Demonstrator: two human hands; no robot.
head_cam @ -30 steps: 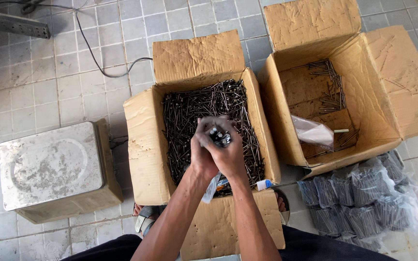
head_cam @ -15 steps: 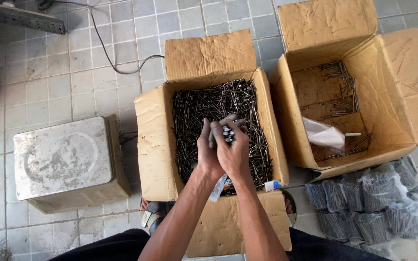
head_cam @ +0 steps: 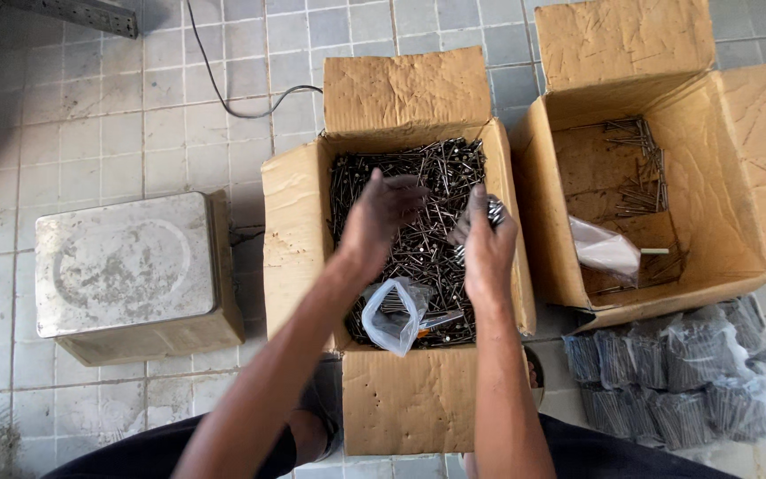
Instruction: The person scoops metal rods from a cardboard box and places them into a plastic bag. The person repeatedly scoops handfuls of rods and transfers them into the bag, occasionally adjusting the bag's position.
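right hand (head_cam: 488, 241) clamped on a bunch of nails (head_cam: 495, 211), frame centre, over the nail-filled box (head_cam: 298, 232). left hand (head_cam: 379, 217) beside it, fingers loosely spread, empty. small plastic bag (head_cam: 392, 318) just below.

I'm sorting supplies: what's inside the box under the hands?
The cardboard box holds loose nails and an open clear bag. The hands and the heap cover whatever lies beneath.
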